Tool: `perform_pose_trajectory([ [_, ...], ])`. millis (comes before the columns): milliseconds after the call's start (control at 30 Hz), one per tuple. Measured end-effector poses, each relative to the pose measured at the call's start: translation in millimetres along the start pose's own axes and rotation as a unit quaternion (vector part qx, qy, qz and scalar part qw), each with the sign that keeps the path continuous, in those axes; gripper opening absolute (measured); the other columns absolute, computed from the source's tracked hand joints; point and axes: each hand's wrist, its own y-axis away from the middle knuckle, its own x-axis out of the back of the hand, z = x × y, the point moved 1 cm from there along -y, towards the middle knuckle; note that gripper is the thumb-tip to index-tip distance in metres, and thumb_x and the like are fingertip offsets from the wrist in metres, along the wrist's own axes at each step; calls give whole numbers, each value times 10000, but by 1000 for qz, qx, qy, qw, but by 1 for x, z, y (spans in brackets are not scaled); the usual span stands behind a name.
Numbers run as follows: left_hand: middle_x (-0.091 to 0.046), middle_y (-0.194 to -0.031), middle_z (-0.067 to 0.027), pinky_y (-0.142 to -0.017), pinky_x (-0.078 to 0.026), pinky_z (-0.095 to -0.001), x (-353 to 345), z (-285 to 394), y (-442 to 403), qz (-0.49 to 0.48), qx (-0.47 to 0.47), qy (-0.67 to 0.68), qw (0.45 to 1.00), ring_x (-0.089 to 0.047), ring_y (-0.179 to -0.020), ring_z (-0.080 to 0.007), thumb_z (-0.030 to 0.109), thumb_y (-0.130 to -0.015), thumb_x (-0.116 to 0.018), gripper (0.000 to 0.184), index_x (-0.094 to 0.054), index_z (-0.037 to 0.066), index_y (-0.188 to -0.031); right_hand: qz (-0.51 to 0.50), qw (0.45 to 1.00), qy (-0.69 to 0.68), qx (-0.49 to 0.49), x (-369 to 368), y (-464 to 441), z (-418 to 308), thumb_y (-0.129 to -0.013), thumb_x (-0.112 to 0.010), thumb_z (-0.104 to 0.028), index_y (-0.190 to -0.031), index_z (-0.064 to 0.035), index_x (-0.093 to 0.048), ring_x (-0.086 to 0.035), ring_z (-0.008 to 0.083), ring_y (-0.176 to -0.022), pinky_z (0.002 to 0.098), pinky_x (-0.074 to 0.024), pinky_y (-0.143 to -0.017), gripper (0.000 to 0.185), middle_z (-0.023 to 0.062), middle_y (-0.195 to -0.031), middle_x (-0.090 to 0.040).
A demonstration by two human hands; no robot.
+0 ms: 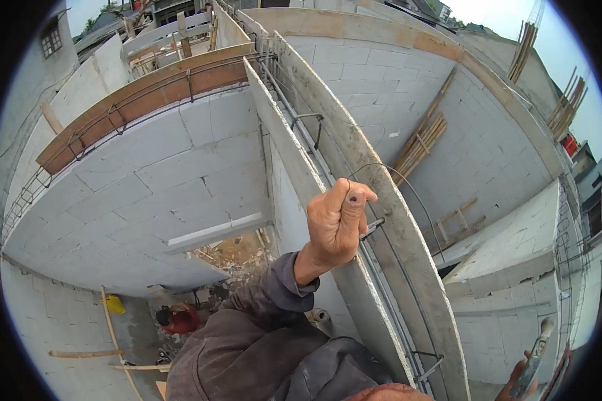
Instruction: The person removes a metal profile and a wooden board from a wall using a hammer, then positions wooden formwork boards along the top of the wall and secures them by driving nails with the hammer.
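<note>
My left hand, in a dark sleeve, is closed in a pinch above the narrow channel between two upright boards. A thin wire arcs from its fingertips to the right and down over the right board. Below the hand, steel bars with bent ties run along the channel beside the left board. Near the bottom right edge, my right hand grips a metal hand tool with a worn, rounded upper end; its exact type is unclear.
Block walls drop away on both sides. Far below at the lower left is another person in red, near a yellow object and wooden poles. Bamboo poles lean at the right. A rebar cage lines the left wall.
</note>
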Motion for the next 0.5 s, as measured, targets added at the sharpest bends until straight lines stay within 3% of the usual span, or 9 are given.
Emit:
perform_pose_trajectory([
  [33,-614,-618,-29,-419,-380,-229,3,1,-1,6,-4,0,1000,-489,-430,-39,232,-1143,-435,403,-643,-19,-906,151,954,-131,224,31,-22,-39,-1003,-676,-169,-1385,-9,-640,-696,272,-1043,390,-593,-800,416,235,-1283,-677],
  [67,-631,-644,-36,-424,-392,-232,4,2,0,-10,-2,-3,1000,-493,-431,-41,223,-1138,-451,386,-644,-20,-908,155,953,-127,228,22,-18,-31,-1003,-676,-169,-1385,-9,-640,-696,272,-1043,390,-593,-800,416,235,-1283,-677],
  [133,-649,-671,-42,-429,-405,-236,1,1,0,-20,0,-1,1000,-496,-433,-43,213,-1133,-467,370,-644,-22,-909,-17,957,-289,-23,-15,-8,-1,-1008,-656,-138,-1398,8,-624,-687,233,-1041,406,-598,-804,418,238,-1231,-681],
  [267,-639,-652,-35,-430,-387,-269,-3,3,-3,-37,-36,-55,997,-476,-435,-62,207,-1119,-504,339,-663,-2,-906,-24,972,-232,-3,19,-29,-33,-942,-732,-179,-1379,25,-635,-685,208,-970,383,-584,-807,492,196,-1056,-732],
  [300,-637,-646,-31,-439,-388,-284,-1,5,-2,-60,-36,-73,995,-474,-436,-78,198,-1113,-519,321,-670,6,-905,27,960,-262,92,15,-38,-30,-914,-743,-181,-1379,24,-636,-688,218,-928,378,-569,-815,519,177,-1017,-751],
  [400,-632,-630,-15,-466,-397,-309,-1,1,-6,-37,-102,-93,990,-480,-439,-108,194,-1101,-542,303,-680,19,-896,17,927,-357,110,34,-68,-68,-922,-713,-155,-1386,6,-639,-689,234,-935,387,-559,-845,497,190,-1090,-753],
  [433,-641,-633,-9,-492,-432,-303,1,2,-6,-46,-94,-99,990,-524,-475,-120,185,-1096,-547,281,-685,36,-902,-15,906,-412,97,20,-83,-63,-912,-729,-161,-1432,-31,-615,-680,223,-988,385,-544,-918,548,183,-1146,-750],
  [467,-641,-633,-9,-492,-432,-303,3,2,-4,-36,-94,-105,989,-524,-475,-120,185,-1096,-547,281,-685,36,-902,-14,905,-411,108,14,-100,-73,-912,-729,-161,-1432,-31,-615,-680,223,-988,385,-544,-918,548,183,-1146,-750],
  [500,-655,-666,-17,-496,-445,-296,5,0,-3,-34,-86,-53,994,-543,-498,-115,185,-1097,-544,267,-684,34,-927,-25,905,-389,169,10,-120,-89,-983,-676,-241,-1388,-21,-639,-657,210,-957,376,-520,-847,463,151,-1145,-743],
])
